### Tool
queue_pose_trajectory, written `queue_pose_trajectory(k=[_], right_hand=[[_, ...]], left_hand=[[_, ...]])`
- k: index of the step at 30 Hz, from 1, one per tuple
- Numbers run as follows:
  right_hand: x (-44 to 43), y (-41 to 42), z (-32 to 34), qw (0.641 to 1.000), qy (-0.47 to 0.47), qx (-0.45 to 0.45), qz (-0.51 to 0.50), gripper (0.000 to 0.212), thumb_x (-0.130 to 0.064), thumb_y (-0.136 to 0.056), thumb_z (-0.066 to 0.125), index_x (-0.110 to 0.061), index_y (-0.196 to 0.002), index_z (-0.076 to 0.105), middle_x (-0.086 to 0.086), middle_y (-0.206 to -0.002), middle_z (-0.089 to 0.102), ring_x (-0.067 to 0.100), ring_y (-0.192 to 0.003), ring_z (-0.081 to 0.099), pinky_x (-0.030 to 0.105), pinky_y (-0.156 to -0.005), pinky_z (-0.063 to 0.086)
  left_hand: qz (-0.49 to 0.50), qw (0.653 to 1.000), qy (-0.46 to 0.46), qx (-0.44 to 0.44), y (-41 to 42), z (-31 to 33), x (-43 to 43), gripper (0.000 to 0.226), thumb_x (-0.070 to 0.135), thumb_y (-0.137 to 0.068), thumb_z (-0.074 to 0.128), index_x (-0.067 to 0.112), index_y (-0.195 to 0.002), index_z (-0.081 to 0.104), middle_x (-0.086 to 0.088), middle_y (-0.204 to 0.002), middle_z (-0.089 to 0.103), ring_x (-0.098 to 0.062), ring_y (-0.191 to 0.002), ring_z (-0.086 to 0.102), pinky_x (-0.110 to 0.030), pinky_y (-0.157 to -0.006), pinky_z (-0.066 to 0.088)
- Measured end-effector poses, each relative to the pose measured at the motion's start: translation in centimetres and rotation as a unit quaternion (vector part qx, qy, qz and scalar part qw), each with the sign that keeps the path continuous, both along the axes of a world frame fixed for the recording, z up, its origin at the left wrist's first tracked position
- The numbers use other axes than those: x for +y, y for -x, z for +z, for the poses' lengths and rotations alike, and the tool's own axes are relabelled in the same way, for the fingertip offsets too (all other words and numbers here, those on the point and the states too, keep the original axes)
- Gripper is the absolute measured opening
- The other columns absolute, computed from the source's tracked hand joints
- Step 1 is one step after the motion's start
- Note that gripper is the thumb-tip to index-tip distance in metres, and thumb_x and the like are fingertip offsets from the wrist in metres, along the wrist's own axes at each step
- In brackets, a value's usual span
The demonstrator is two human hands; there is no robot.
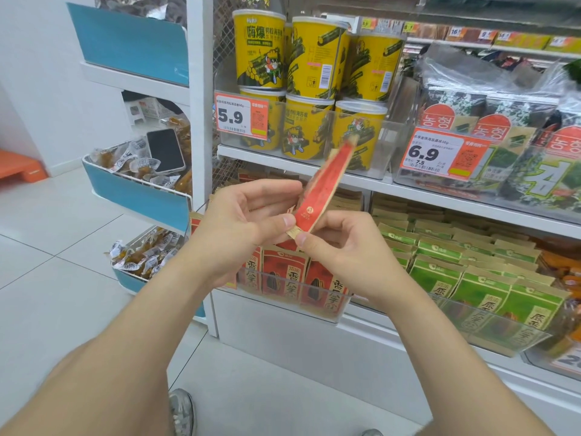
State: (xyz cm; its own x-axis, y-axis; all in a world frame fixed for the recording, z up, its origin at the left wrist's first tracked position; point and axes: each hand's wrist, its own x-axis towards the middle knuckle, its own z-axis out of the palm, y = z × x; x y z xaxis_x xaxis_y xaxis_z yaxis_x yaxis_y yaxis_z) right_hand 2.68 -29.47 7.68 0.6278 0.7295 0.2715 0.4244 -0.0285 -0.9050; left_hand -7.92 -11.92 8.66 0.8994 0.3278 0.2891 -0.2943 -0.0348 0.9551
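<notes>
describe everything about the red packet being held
The red packet is a flat pouch, red-faced with kraft-brown paper edges and a small round gold logo near its lower end. It is up in the air before the shelves, tilted, top end up-right and blurred. The left hand and right hand pinch its lower part.

the packet (pixel 317 187) pinched by the hands is red with kraft-brown edges and a small round pale emblem. behind it stand yellow tubs (pixel 261 51) with dark green rolls and white lids, above red packets (pixel 283 278) with black lettering and green packets (pixel 478 287) to the right. far left, blue-fronted bins (pixel 138 196) hold a black phone (pixel 165 151).
</notes>
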Motion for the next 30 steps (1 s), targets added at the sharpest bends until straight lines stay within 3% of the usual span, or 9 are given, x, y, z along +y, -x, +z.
queue_pose_trajectory(k=[8, 12, 16, 18, 21, 23, 25, 27, 30], right_hand=[[0.5, -0.1, -0.7, 1.0, 0.012, -0.015, -0.001, 0.007, -0.016, -0.101, 0.075, -0.016, -0.105, 0.08, 0.0, -0.102, 0.083, 0.022, -0.101, 0.079, 0.054, -0.099, 0.06], [0.8, 0.0, -1.0, 1.0, -0.003, -0.029, -0.012, 0.003, -0.017, -0.099, 0.076, -0.019, -0.098, 0.078, 0.0, -0.098, 0.082, 0.02, -0.097, 0.078, 0.056, -0.095, 0.06], [1.2, -0.1, -1.2, 0.997, -0.003, -0.073, -0.028, 0.015, -0.04, -0.097, 0.076, -0.026, -0.098, 0.078, -0.006, -0.104, 0.079, 0.018, -0.107, 0.074, 0.054, -0.096, 0.058], [1.3, -0.1, -1.2, 0.996, 0.007, -0.082, -0.023, 0.02, -0.049, -0.094, 0.078, -0.029, -0.094, 0.077, -0.01, -0.111, 0.073, 0.016, -0.113, 0.07, 0.051, -0.096, 0.059], [1.3, 0.3, -1.5, 0.989, 0.037, -0.123, -0.066, 0.034, -0.065, -0.081, 0.079, -0.031, -0.083, 0.072, -0.012, -0.114, 0.06, 0.01, -0.12, 0.061, 0.044, -0.097, 0.058], [1.4, 0.8, -1.7, 0.978, 0.071, -0.165, -0.111, 0.046, -0.069, -0.073, 0.084, -0.026, -0.074, 0.068, -0.008, -0.111, 0.055, 0.004, -0.119, 0.053, 0.035, -0.095, 0.055], [1.5, 1.3, -1.7, 0.963, 0.086, -0.214, -0.14, 0.055, -0.072, -0.067, 0.086, -0.022, -0.068, 0.064, -0.003, -0.102, 0.055, 0.002, -0.112, 0.049, 0.027, -0.082, 0.052], [1.6, 1.6, -1.4, 0.957, 0.063, -0.229, -0.164, 0.057, -0.07, -0.062, 0.088, -0.022, -0.066, 0.058, -0.003, -0.099, 0.053, 0.002, -0.106, 0.05, 0.025, -0.075, 0.05], [1.5, 1.3, -0.6, 0.966, 0.014, -0.188, -0.176, 0.044, -0.053, -0.07, 0.093, -0.029, -0.086, 0.059, -0.008, -0.107, 0.054, 0.003, -0.097, 0.061, 0.027, -0.075, 0.053]], left_hand=[[-0.001, 1.0, -0.011, 0.014, 0.0, 0.0, 0.3, 0.041, -0.011, -0.097, 0.069, 0.012, -0.131, 0.072, -0.003, -0.123, 0.08, -0.019, -0.121, 0.074, -0.03, -0.083, 0.065], [-0.002, 1.0, -0.013, 0.016, 0.2, 0.1, 0.3, 0.045, -0.013, -0.098, 0.066, 0.014, -0.133, 0.072, 0.0, -0.127, 0.078, -0.017, -0.126, 0.072, -0.035, -0.085, 0.065], [-0.001, 0.999, -0.022, 0.03, 0.2, 0.2, 0.3, 0.054, -0.018, -0.098, 0.06, 0.018, -0.137, 0.07, 0.001, -0.132, 0.076, -0.017, -0.129, 0.069, -0.054, -0.099, 0.061], [0.0, 0.999, -0.024, 0.043, 0.2, 0.4, 0.3, 0.055, -0.018, -0.096, 0.059, 0.018, -0.136, 0.071, 0.0, -0.131, 0.077, -0.02, -0.126, 0.071, -0.057, -0.099, 0.061], [0.0, 0.999, -0.008, 0.05, 0.2, 0.5, 0.0, 0.032, 0.009, -0.099, 0.073, 0.014, -0.13, 0.07, -0.005, -0.123, 0.079, -0.027, -0.112, 0.077, -0.048, -0.084, 0.065], [0.02, 0.997, -0.019, 0.068, 0.3, 0.2, -0.4, 0.048, 0.031, -0.087, 0.083, 0.009, -0.125, 0.063, -0.006, -0.115, 0.081, -0.027, -0.103, 0.078, -0.049, -0.08, 0.066], [0.025, 0.995, -0.035, 0.089, 0.1, -0.2, -1.0, 0.054, 0.033, -0.085, 0.085, 0.011, -0.123, 0.055, -0.006, -0.11, 0.082, -0.027, -0.101, 0.08, -0.054, -0.086, 0.066], [0.03, 0.995, -0.017, 0.096, -0.2, -0.4, -1.4, 0.041, 0.027, -0.097, 0.078, 0.014, -0.127, 0.053, -0.006, -0.11, 0.082, -0.027, -0.101, 0.081, -0.055, -0.09, 0.065], [0.039, 0.994, 0.033, 0.093, -0.4, 0.0, -1.3, 0.029, 0.029, -0.106, 0.064, 0.013, -0.129, 0.056, -0.007, -0.112, 0.082, -0.026, -0.103, 0.08, -0.044, -0.085, 0.067]])
